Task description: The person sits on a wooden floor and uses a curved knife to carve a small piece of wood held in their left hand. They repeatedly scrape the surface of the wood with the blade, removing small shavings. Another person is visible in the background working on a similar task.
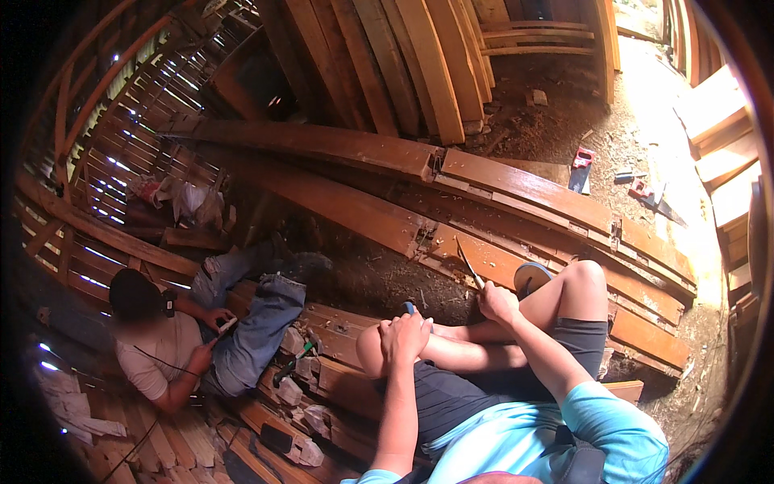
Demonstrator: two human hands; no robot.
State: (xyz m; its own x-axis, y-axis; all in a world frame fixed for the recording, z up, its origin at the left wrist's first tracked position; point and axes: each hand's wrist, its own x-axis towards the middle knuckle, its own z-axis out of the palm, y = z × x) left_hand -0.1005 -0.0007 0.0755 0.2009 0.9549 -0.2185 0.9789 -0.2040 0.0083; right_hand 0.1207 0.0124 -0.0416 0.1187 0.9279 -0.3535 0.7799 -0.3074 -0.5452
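This is a rough woodworking shed. Gapped slat walls [113, 173] let daylight in around ten o'clock, and planks [439, 68] lean in rows at twelve. Notched timbers [528, 192] strewn with pale chips [458, 193] run from ten toward four; a red-handled handsaw [580, 168] lies at two on the dirt floor [524, 133].
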